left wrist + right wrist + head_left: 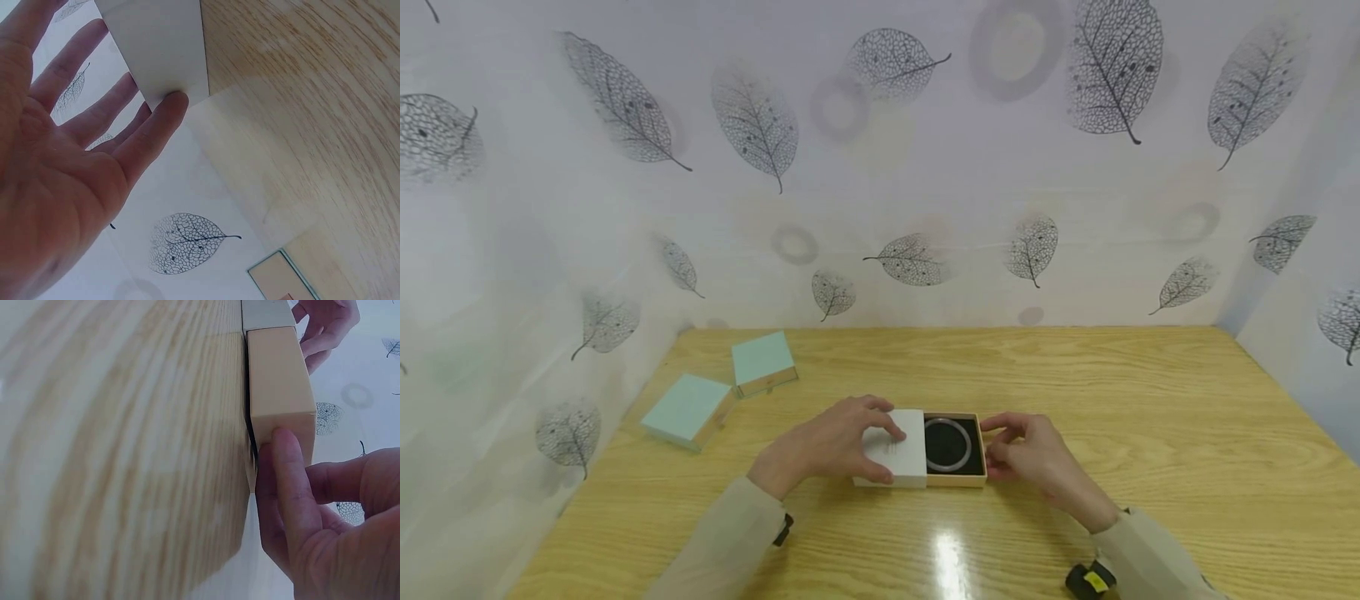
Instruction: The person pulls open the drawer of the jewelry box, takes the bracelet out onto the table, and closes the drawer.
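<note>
A white box sleeve [906,450] lies on the table, and a tan drawer tray [956,481] sticks out of its right end. On the tray's black lining sits a pale translucent bangle [967,450], its left edge at the sleeve's opening. My left hand [831,446] grips the sleeve from the left. In the left wrist view, its thumb presses one long side of the sleeve [162,50] and other fingers lie along the opposite side. Fingertips of my right hand [1037,458] touch the tray's right end; in the right wrist view, one extended finger [290,469] presses that end face.
Two pale mint-green boxes with tan sides, one nearer [688,406] and one farther [763,360], lie at the table's left. A leaf-patterned curtain [880,192] closes off the back and sides of the wooden table [1112,375].
</note>
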{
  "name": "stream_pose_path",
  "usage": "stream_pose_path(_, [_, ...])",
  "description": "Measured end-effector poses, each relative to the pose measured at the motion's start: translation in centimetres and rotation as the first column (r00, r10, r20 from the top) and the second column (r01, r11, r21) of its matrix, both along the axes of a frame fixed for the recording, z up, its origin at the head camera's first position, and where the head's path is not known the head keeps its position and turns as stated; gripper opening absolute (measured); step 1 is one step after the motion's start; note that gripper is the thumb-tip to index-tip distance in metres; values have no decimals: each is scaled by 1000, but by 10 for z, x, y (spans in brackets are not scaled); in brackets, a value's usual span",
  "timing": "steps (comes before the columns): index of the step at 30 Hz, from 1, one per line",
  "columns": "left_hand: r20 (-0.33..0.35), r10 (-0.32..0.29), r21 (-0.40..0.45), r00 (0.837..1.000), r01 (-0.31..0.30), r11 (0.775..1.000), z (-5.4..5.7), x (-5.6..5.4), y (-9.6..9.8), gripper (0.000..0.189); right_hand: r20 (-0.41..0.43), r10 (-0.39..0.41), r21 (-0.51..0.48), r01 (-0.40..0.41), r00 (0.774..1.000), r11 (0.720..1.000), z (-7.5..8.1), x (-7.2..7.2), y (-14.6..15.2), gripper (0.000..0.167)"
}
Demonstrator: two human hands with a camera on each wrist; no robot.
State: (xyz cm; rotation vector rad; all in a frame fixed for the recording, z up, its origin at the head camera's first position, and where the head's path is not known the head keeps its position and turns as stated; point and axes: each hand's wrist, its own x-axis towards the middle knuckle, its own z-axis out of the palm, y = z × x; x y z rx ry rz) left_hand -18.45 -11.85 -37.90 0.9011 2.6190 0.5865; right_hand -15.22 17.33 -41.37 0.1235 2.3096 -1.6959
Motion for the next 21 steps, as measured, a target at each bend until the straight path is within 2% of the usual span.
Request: stream_pose_path(21, [14, 11, 10, 1000, -11, 1000, -1, 0, 0, 47, 21, 1, 2, -2, 1000, 1000, 3, 1, 1, 34])
